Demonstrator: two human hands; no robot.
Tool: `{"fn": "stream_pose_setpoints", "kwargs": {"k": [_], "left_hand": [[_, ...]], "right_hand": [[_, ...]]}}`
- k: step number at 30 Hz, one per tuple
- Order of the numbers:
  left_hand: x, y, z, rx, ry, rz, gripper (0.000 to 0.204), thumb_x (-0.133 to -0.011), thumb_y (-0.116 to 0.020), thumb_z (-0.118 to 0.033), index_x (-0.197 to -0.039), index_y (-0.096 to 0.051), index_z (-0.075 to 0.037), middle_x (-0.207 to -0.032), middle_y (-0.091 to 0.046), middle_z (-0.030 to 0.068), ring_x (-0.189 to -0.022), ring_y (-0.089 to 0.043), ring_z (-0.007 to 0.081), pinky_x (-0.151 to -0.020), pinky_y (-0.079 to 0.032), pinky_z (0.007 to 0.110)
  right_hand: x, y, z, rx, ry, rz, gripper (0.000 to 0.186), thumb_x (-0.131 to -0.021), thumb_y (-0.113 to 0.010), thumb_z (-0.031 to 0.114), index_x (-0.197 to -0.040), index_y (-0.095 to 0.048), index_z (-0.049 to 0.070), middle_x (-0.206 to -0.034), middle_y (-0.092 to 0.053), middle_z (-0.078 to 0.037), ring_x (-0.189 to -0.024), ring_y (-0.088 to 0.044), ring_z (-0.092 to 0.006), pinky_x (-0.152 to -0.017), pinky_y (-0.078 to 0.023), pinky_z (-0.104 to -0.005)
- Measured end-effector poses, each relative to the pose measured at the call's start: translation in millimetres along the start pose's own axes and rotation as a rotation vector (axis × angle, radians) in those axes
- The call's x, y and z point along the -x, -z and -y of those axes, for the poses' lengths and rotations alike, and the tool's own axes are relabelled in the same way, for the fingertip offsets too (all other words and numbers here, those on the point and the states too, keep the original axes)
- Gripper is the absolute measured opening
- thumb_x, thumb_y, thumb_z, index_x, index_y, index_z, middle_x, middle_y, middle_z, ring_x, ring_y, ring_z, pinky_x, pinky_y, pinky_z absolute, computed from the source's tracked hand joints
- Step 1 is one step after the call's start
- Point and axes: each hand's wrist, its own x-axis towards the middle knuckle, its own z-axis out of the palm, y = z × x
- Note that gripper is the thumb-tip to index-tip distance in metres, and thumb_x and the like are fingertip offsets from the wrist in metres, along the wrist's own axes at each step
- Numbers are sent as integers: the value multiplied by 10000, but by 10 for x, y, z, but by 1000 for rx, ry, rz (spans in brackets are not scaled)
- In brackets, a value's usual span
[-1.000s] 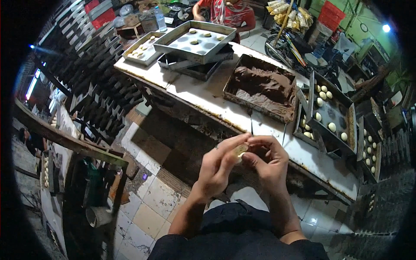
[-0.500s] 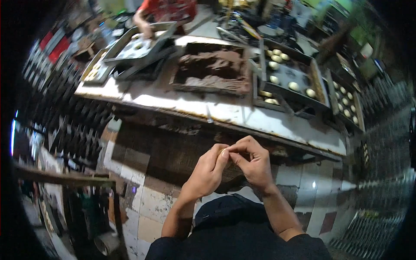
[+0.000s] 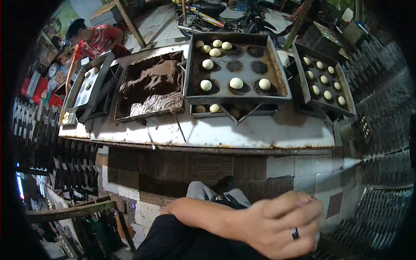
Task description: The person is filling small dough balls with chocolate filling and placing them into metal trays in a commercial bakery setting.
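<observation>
My left hand (image 3: 284,225) reaches across my body to the lower right, its back toward me and a dark ring on one finger. Its fingers are curled, and whatever lies under them is hidden. My right hand cannot be seen. Ahead on the white table (image 3: 242,136), nearest to the hand, a dark metal tray (image 3: 238,99) holds several round pale dough balls (image 3: 236,83). It rests on another tray that also has dough balls. Left of it sits a long tray (image 3: 149,115) of brown chocolate-like paste (image 3: 158,71).
A second tray of dough balls (image 3: 330,106) stands at the table's right end, another metal tray (image 3: 100,89) at its left end. Beyond that, a person in a red shirt (image 3: 102,41) leans in. A motorcycle (image 3: 208,19) is parked behind. Slatted racks (image 3: 381,216) line the right side.
My hands were pinched together in front of me; now the left has swung to the lower right and the right has left view. My view has turned and moved closer to the table.
</observation>
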Motion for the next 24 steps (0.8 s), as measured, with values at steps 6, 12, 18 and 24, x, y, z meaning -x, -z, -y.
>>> {"fn": "stream_pose_setpoints", "kwargs": {"k": [6, 12, 18, 24], "left_hand": [[397, 259, 1046, 603, 673, 29, 861, -965, -666, -315, -1607, -199, 18, -1678, -148, 297, -1560, -158, 418, -1204, -215, 547], [1178, 822, 1712, 364, 1109, -8, 612, -985, -622, -285, -1502, -428, -23, -1594, -331, 224, -1504, -284, 341, -1219, -237, 486], [1199, 1495, 2452, 462, 1186, -41, 384, -994, -593, -164, -1328, -582, 26, -1433, -520, 179, -1266, -553, 262, -1055, -431, 392], [1224, 2253, 3599, 375, 1230, 61, 343, -977, -638, -149, -1278, -611, 15, -1237, -664, 169, -1121, -656, 278, -991, -495, 372]], "right_hand": [[-963, -75, -318, 24, -342, 229, 426, -984, -686, 131, -1352, -586, -58, -1224, -684, -158, -1116, -662, -199, -978, -531, -330], [-2558, -442, -1068, 761, -145, 449, 394, -973, -641, 67, -1354, -611, -24, -1190, -711, -115, -1063, -667, -152, -960, -528, -312], [-4305, -308, -1617, 1687, 218, 640, 456, -963, -594, 59, -1408, -555, -33, -1496, -517, -257, -1412, -466, -429, -1173, -396, -452], [-4005, -691, -1736, 1808, 107, 322, 674, -1018, -584, 183, -1582, -289, -39, -1672, -242, -244, -1524, -301, -401, -1229, -313, -443]]}}
